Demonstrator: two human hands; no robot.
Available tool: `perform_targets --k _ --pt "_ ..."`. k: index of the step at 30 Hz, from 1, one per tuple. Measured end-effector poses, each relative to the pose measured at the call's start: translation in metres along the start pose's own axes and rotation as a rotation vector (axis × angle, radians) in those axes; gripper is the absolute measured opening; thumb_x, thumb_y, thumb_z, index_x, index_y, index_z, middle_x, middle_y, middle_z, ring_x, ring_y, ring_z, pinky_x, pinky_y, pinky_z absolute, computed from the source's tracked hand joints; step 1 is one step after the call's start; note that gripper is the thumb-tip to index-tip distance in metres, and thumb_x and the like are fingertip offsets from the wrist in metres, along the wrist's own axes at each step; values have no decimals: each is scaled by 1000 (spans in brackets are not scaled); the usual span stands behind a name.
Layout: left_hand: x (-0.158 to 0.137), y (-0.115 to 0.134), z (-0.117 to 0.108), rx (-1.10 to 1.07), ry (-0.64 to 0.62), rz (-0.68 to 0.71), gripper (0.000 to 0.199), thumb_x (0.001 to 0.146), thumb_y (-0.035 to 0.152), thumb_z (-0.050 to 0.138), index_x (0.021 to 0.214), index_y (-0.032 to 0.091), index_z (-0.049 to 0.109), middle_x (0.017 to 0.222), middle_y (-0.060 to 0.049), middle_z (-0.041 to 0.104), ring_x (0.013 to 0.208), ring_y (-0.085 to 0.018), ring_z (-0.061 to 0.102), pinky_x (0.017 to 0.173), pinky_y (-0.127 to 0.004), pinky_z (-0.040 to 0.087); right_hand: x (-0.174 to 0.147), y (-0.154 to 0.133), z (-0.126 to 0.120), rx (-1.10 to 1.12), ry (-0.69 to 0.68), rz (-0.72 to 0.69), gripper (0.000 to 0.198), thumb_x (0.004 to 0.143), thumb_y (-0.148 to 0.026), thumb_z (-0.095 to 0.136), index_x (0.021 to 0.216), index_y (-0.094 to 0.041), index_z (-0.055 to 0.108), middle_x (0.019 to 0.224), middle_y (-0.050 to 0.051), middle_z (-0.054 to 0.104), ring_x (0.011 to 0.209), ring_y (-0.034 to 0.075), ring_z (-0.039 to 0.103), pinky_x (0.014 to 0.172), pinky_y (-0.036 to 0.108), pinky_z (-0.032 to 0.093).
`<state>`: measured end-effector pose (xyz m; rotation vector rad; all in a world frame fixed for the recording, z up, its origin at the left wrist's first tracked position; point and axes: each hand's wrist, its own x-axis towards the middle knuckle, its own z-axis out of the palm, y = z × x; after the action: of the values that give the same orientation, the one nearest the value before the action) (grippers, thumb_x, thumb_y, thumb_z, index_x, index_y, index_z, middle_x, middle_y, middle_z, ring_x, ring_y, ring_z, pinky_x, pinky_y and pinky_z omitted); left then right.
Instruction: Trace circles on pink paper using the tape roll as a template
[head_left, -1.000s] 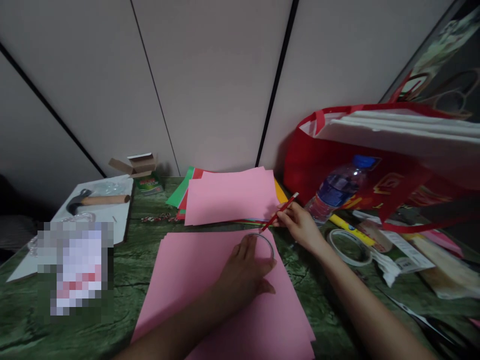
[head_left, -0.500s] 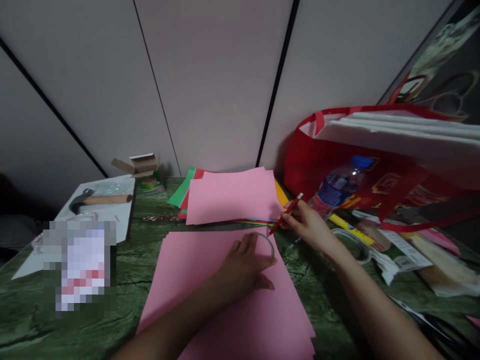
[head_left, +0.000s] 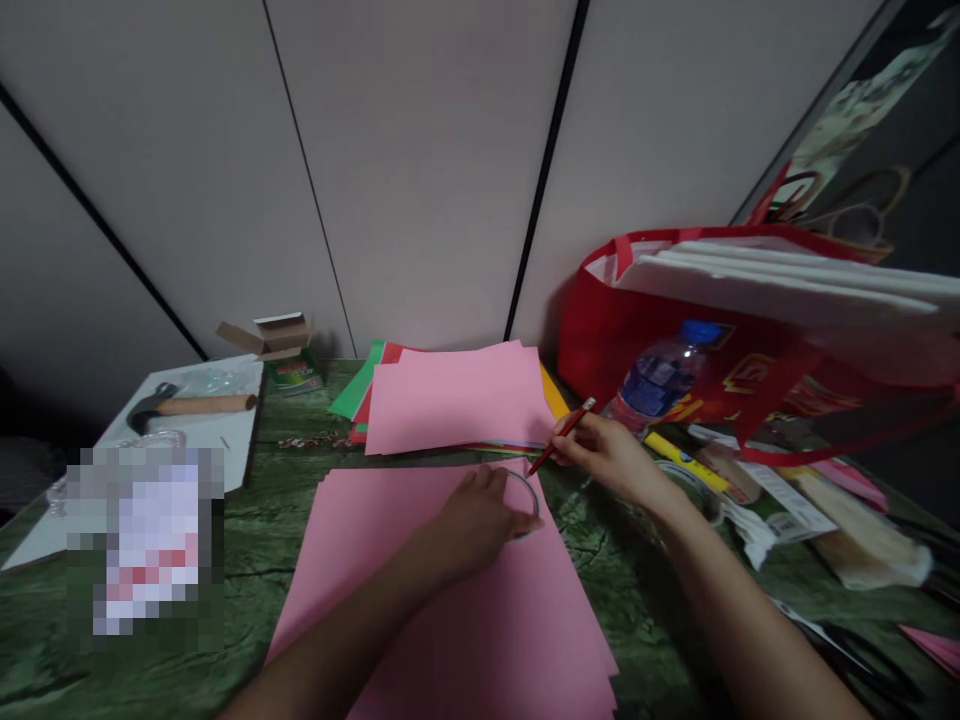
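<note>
A stack of pink paper sheets [head_left: 442, 610] lies before me on the table. On its upper right part rests a thin grey ring [head_left: 535, 496], partly covered by my left hand [head_left: 480, 515]. The fingers of that hand hold the ring down against the top sheet, across its left and lower sides. My right hand [head_left: 600, 450] grips a slim red pencil [head_left: 561, 437], slanted with its point down by the ring's upper right edge. Whether the point touches the paper, I cannot tell.
Behind lie more pink sheets [head_left: 457, 400] over coloured ones. Leftward are a hammer [head_left: 202, 404] on a white board [head_left: 238, 450] and a small opened box [head_left: 294, 368]. To the right are a bottle [head_left: 660, 375], a red bag [head_left: 592, 330], a yellow tube [head_left: 686, 462] and scissors [head_left: 847, 650].
The camera view has turned slightly right, so things sit a little further left. My left thumb has drawn in under the hand. The pencil stays beside the ring.
</note>
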<state>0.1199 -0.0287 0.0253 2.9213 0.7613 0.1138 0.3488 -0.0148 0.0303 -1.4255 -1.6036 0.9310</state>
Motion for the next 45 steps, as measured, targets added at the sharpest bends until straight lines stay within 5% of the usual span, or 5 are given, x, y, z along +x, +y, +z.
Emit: perform_targets --k 8,28,45 --pt "2 4 -5 -6 -26 -28 26 81 9 51 98 25 63 106 -9 54 97 -26 47 83 -34 37 -6 -14 -13 -50 -132 20 40 73 -57 64 70 -17 66 76 7 67 68 19 62 63 30 53" --pt "1 6 -10 -32 -30 -46 21 80 6 50 86 23 60 101 -8 53 92 -24 46 80 -33 38 -22 -36 -31 -54 -293 142 14 70 -31 65 67 -17 67 64 1 65 57 13 59 56 26 51" --pt "1 1 -5 -50 -29 -24 19 81 8 50 87 23 61 108 -8 49 97 -25 44 81 -34 35 -32 -38 -31 -68 -519 137 35 83 -44 59 94 -15 74 87 8 72 76 16 66 67 28 57"
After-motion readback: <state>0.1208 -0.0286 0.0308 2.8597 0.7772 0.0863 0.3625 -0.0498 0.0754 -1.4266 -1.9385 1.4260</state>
